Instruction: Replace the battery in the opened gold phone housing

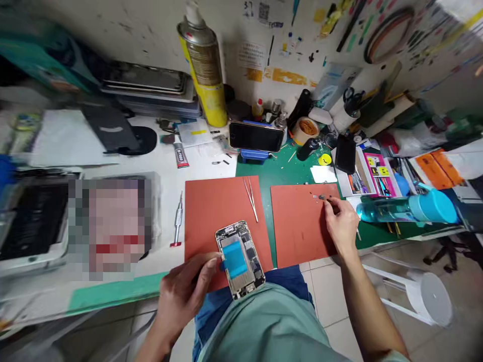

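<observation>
My left hand [190, 281] grips the left edge of an opened smartphone [253, 259] between thumb and fingers. The phone's inner parts lie bare, and a blue film [234, 259] covers its middle. It is tilted at the near edge of the left reddish-brown mat [207, 211]. My right hand [341, 223] is at the right mat [298, 226], fingertips pinched together beside several tiny dark parts [321, 197]. Whatever those fingertips hold is too small to make out. Metal tweezers [251, 200] lie on the left mat, beyond the phone.
A screwdriver [178, 221] lies left of the mats. Behind them, a dark-screened phone [256, 137] rests on a blue stand. A tall spray can [206, 70] stands near the wall. On the right are a blue water bottle [400, 208] and a pink-edged box [381, 173] of tools.
</observation>
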A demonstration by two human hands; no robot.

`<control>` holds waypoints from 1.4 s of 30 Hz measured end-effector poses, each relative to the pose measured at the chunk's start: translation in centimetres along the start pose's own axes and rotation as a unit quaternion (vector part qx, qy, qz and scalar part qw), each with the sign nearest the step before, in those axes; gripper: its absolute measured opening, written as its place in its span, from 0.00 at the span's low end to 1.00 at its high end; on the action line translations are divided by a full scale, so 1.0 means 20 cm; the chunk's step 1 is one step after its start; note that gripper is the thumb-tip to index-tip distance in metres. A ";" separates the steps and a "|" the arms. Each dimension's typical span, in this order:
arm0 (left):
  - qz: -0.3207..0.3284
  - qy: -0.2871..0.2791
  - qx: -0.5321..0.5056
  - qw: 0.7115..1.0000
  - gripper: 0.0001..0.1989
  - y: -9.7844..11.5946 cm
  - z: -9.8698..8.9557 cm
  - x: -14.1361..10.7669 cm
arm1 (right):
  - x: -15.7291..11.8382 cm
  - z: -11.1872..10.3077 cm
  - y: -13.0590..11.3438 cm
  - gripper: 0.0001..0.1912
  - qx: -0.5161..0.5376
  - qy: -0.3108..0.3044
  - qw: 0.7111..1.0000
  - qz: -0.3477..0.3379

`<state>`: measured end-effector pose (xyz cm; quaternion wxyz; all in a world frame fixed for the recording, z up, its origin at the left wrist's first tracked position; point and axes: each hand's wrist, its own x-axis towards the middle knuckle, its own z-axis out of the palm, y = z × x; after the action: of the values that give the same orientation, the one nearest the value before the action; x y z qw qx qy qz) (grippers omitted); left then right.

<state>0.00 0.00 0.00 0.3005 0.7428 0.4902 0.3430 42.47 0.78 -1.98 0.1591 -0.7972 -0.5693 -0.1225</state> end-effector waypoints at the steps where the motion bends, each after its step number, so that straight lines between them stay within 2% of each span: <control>1: -0.002 0.003 -0.003 1.000 0.12 0.01 0.00 0.00 | 0.00 0.00 -0.01 0.18 0.010 -0.001 1.000 -0.001; 6: -0.004 0.019 -0.003 1.000 0.11 0.03 0.01 0.02 | 0.01 -0.01 0.00 0.18 -0.003 -0.020 0.998 -0.063; 8: -0.002 0.022 -0.001 1.000 0.11 0.03 0.01 0.02 | 0.01 -0.01 0.03 0.18 -0.066 -0.028 0.988 -0.138; 10: 0.002 0.020 -0.001 1.000 0.11 0.03 0.01 0.02 | 0.02 -0.03 0.08 0.19 -0.137 -0.038 0.964 -0.226; 12: 0.004 0.018 -0.003 1.000 0.11 0.02 0.01 0.02 | 0.05 -0.04 0.11 0.18 -0.169 -0.052 0.943 -0.283; 22: 0.003 0.016 -0.009 1.000 0.12 0.02 0.01 0.01 | 0.12 -0.09 0.12 0.17 -0.173 -0.079 0.902 -0.388; 31: -0.017 0.012 -0.017 1.000 0.12 -0.01 0.01 -0.01 | 0.16 -0.08 0.13 0.14 -0.180 -0.045 0.889 -0.418; 36: -0.007 0.017 -0.026 0.999 0.12 0.01 0.02 0.00 | 0.16 -0.16 0.12 0.14 -0.173 -0.012 0.884 -0.434; 39: -0.008 0.018 -0.011 1.000 0.11 0.05 0.03 0.01 | 0.16 -0.25 0.05 0.15 -0.171 0.059 0.859 -0.480; 42: -0.017 0.021 0.029 0.999 0.11 0.07 0.05 0.02 | 0.12 -0.33 -0.12 0.14 -0.117 0.099 0.826 -0.543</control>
<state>1.59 -0.21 0.63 0.2740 0.7356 0.5184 0.3392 40.89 1.03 5.36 0.0279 -0.3557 -0.8726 -0.3336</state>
